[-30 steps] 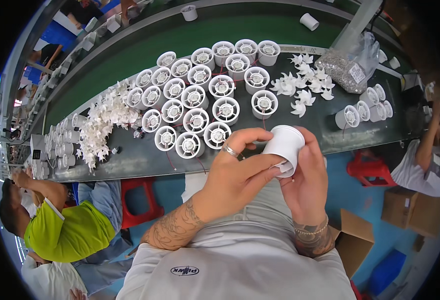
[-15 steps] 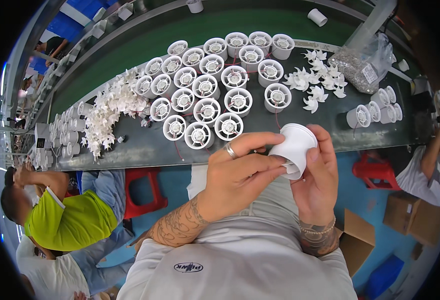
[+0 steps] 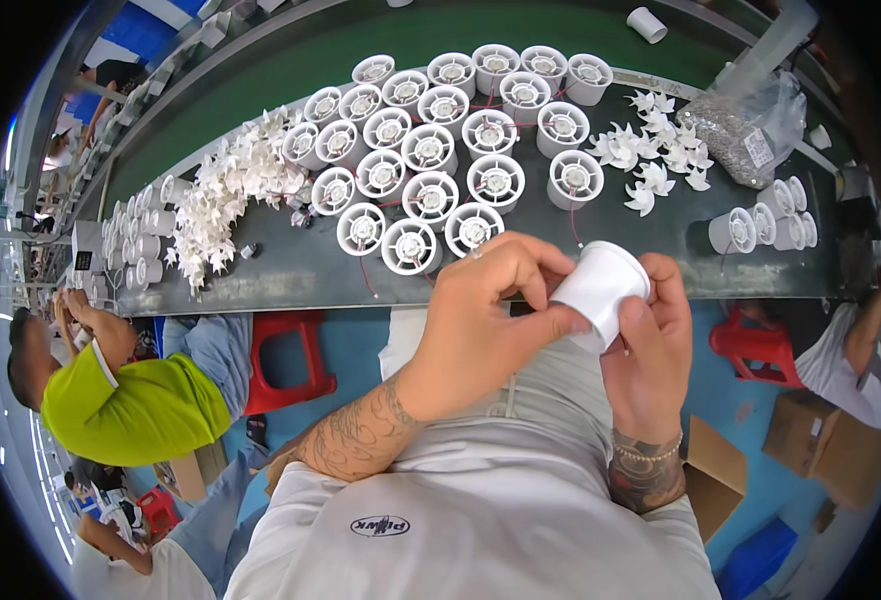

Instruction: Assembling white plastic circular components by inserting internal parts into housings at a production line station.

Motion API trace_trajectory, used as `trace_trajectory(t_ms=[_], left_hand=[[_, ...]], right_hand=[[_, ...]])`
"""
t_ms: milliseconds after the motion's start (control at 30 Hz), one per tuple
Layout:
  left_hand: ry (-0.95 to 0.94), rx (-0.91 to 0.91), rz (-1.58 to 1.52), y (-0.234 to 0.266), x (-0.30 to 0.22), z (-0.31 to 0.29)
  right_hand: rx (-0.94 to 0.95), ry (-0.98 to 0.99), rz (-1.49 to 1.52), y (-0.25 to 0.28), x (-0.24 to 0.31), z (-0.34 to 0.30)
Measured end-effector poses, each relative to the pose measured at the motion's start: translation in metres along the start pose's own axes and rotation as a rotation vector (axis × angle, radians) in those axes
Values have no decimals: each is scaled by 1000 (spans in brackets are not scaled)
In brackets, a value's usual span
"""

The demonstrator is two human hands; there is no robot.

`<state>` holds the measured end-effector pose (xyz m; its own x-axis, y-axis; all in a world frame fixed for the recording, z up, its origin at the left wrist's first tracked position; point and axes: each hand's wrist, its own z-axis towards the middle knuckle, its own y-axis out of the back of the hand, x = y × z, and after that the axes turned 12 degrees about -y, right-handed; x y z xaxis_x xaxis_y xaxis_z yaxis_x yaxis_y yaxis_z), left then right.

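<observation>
A white, cup-shaped fan housing (image 3: 603, 288) is held tilted just off the near edge of the workbench. My right hand (image 3: 653, 345) wraps its right side, the thumb pressing the lower rim. With thumb and fingers closed, my left hand (image 3: 496, 315) grips the housing's lower left edge. The inside of this housing faces away from view, so whatever is in it is hidden. Beyond my hands stand several similar white housings (image 3: 431, 148) with spoked round centres, some trailing thin red wires. The closest one to my right hand is a housing (image 3: 576, 180) with its red wire hanging toward me.
White bladed fan wheels (image 3: 226, 190) are heaped at left; a smaller group of fan wheels (image 3: 651, 180) lies at right. Beside it sits a clear bag of small metal parts (image 3: 731, 140). Further right are more housings (image 3: 733, 232). Co-workers sit on both sides near red stools (image 3: 286, 360).
The view has shifted, so the bench appears higher. The housing is tilted more, its inside now turned from view. My left fingers have shifted along its lower edge.
</observation>
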<state>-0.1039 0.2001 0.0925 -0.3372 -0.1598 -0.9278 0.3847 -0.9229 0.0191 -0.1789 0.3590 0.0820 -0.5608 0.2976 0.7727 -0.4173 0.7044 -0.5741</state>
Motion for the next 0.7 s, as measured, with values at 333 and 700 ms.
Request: trace_trajectory(t_ms=[333,700], left_hand=[[-10,291,137,11,-10,3],[-57,246,325,31,-2,-19]], right_hand=[[54,-157,55,17,-3,-3],[-684,890,-1743,129,27,51]])
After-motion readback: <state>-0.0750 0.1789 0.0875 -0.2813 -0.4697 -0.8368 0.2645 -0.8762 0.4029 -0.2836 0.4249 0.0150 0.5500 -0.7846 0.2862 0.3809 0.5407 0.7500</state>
